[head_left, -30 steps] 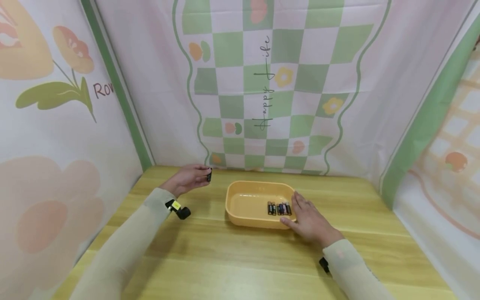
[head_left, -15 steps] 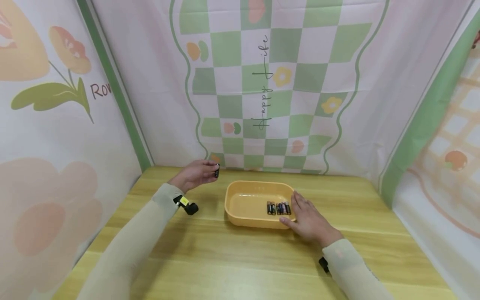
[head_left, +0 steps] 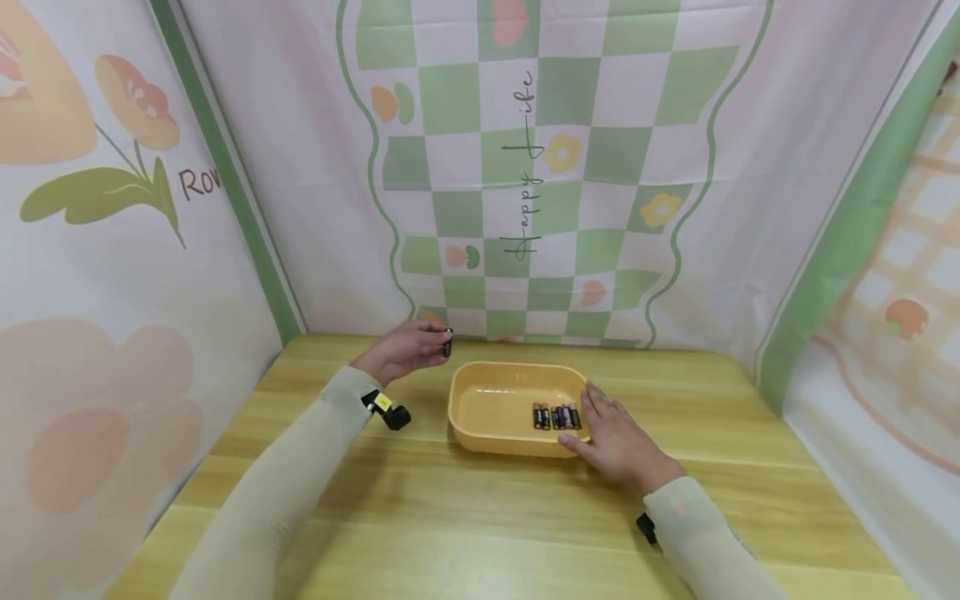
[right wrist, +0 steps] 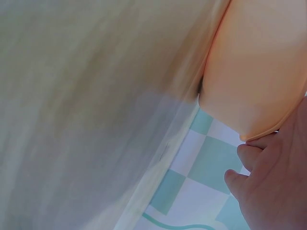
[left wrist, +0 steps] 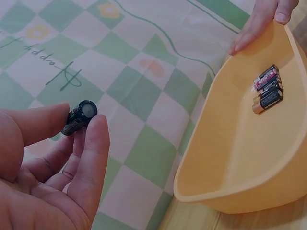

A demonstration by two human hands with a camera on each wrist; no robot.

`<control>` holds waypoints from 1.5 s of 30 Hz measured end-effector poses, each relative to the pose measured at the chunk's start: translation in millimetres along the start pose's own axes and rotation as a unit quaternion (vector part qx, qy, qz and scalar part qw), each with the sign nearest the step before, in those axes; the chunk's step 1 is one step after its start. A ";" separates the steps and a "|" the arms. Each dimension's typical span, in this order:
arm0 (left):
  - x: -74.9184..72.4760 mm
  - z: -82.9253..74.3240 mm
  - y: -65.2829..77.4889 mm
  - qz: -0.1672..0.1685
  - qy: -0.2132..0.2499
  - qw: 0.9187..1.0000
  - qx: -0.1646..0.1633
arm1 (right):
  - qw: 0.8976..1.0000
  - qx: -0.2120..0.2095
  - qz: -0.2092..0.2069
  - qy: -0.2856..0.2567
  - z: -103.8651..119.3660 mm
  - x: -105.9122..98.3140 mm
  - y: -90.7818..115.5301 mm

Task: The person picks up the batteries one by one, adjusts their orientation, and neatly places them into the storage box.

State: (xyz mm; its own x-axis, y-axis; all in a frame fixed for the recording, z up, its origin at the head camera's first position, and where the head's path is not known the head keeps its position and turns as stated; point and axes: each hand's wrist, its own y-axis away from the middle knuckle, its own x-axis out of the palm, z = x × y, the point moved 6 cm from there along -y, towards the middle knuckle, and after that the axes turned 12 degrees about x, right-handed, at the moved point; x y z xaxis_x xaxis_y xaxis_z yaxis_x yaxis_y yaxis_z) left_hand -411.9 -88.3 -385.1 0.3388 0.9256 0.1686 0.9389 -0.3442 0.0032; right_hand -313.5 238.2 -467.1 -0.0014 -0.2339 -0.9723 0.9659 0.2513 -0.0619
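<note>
In the head view my left hand (head_left: 408,348) is raised left of the yellow plastic basin (head_left: 465,437). Its thumb and fingertips pinch a small black battery (left wrist: 80,117), whose flat round end shows in the left wrist view. Inside the basin, several batteries (head_left: 557,417) lie side by side toward the right end, in two small groups. My right hand (head_left: 618,442) holds the basin at its right end, the thumb over the near rim and the fingers along the end wall. The right wrist view shows fingers (right wrist: 249,155) against the basin's outside.
The basin stands on a light wooden table (head_left: 480,525). Behind it hangs a green-and-white checkered curtain (head_left: 517,208), close to the table's far edge. Printed cloth (head_left: 150,275) closes off the left side, with more on the right.
My left hand has moved right with the battery, closer to the basin's left end. The right hand stays at the basin, and the batteries inside lie as before.
</note>
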 end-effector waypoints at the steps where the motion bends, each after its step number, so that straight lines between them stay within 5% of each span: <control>1: 1.2 0.9 -1.1 0.001 0.002 1.000 -0.001 | 1.000 0.000 0.001 -0.001 0.1 -0.1 0.2; 31: 40.8 31.6 -16.0 0.027 0.024 0.999 -0.035 | 1.000 -0.003 0.000 -0.006 0.1 -1.3 1.4; 45: 52.1 54.9 -23.8 0.046 -0.010 0.997 -0.056 | 1.000 -0.007 -0.004 -0.007 0.9 -1.8 1.9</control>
State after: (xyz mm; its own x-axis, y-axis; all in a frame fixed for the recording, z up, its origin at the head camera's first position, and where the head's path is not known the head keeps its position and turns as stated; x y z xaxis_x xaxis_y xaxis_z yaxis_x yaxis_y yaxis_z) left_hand -413.2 -23.3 -430.5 0.4251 0.8921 0.1534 0.8915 -0.4419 0.0997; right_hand -311.4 238.3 -465.3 -0.0046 -0.2486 -0.9686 0.9623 0.2624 -0.0719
